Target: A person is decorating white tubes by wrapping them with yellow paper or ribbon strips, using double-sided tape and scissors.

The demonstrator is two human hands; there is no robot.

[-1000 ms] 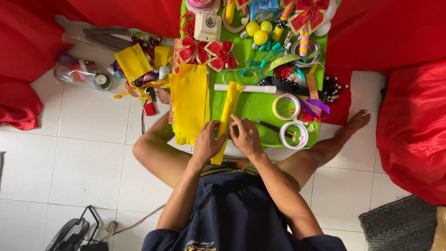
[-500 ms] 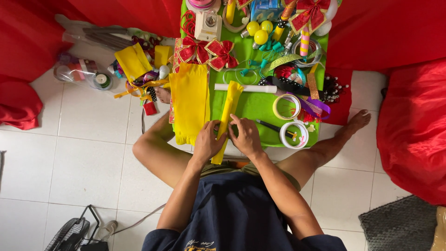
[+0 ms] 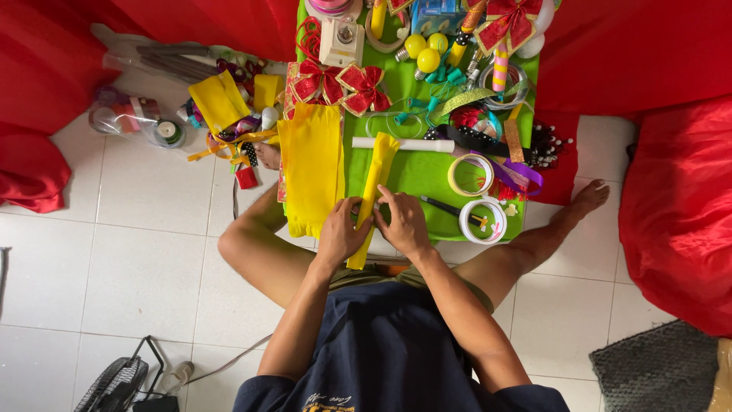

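Pinching the folded yellow paper strip [image 3: 372,191] with your left hand [image 3: 340,235] and right hand [image 3: 404,226], fingers closed on it, green table [image 3: 412,172] beneath.

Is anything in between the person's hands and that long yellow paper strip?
No, nothing is in the way. The left hand and the right hand are already on the long yellow paper strip, one on each side of its lower part. It lies on the green table, with a wider yellow sheet beside it.
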